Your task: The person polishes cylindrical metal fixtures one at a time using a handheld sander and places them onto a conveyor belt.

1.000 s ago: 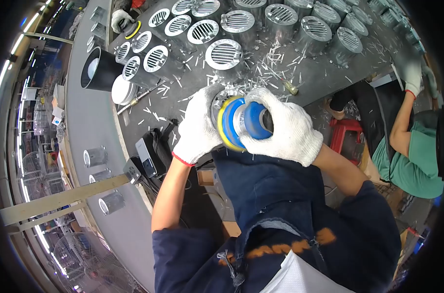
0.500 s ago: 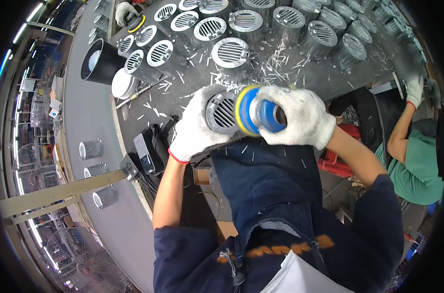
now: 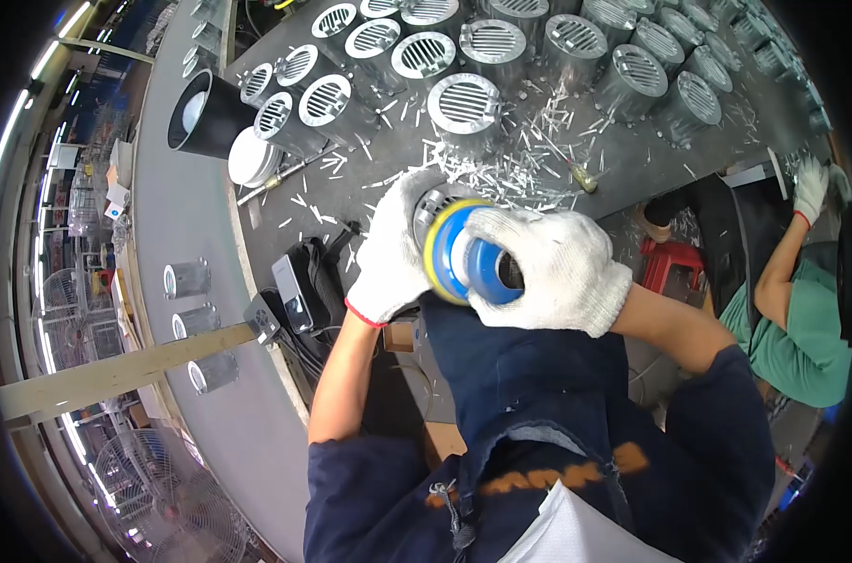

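Bench (image 3: 655, 167) at frame top's full of slivers (image 3: 487, 173); fingers clamped, left hand (image 3: 393, 251) on a metal fitting (image 3: 429, 208), right hand (image 3: 562, 270) round a blue sander (image 3: 451, 253). I'd keep its disc (image 3: 430, 251) flat.

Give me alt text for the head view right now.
A gloved right hand holds a blue-and-yellow tool at a metal piece gripped in the gloved left hand. Beyond, slat-topped cylinders stand on a grey workbench strewn with pale strips; a person in green is at right.
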`<state>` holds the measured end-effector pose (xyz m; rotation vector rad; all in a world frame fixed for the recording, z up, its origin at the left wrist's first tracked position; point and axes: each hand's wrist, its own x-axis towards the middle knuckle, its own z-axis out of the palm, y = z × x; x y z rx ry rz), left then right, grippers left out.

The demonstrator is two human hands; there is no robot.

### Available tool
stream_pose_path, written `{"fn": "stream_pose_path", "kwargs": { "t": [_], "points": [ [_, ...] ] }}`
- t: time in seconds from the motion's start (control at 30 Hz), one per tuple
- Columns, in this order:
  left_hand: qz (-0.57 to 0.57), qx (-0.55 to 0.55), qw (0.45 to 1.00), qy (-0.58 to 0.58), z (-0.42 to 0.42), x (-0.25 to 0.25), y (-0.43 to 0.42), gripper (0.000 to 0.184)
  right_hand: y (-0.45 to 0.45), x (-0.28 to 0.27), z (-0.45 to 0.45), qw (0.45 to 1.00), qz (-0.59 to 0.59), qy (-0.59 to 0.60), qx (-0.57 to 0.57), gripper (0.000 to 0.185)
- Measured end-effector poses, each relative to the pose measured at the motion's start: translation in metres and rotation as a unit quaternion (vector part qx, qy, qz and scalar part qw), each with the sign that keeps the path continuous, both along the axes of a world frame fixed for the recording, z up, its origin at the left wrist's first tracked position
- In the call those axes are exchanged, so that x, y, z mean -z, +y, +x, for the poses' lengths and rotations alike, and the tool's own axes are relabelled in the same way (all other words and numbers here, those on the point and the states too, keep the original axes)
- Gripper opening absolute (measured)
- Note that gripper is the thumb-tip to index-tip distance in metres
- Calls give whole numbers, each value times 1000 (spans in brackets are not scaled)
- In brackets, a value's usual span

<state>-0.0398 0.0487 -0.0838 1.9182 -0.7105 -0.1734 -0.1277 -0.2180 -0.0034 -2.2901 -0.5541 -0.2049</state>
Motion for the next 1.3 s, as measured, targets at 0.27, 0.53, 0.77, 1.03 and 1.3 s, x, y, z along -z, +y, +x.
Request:
{"fn": "stream_pose_path", "kwargs": {
  "t": [0.27, 0.53, 0.77, 1.03, 1.3],
  "points": [
    [34, -42, 996, -64, -10, -12, -8, 89, -11, -3, 5, 1000, -17, -18, -5, 67],
    [83, -37, 990, -109, -10, -24, -15, 118, -45, -7, 54, 998, -55, -39, 17, 61],
    [14, -23, 1000, -11, -8, -10, -8, 114, -10, -12, 11, 995, -76, 33, -47, 73],
    [83, -135, 987, 10, -62, -78, 45, 114, -6, -15, -43, 990, 51, 53, -119, 74],
    [-166, -427, 877, 142, -226, -129, 214, 103, -104, 30, -76, 973, 129, 149, 119, 71]
  ]
}}
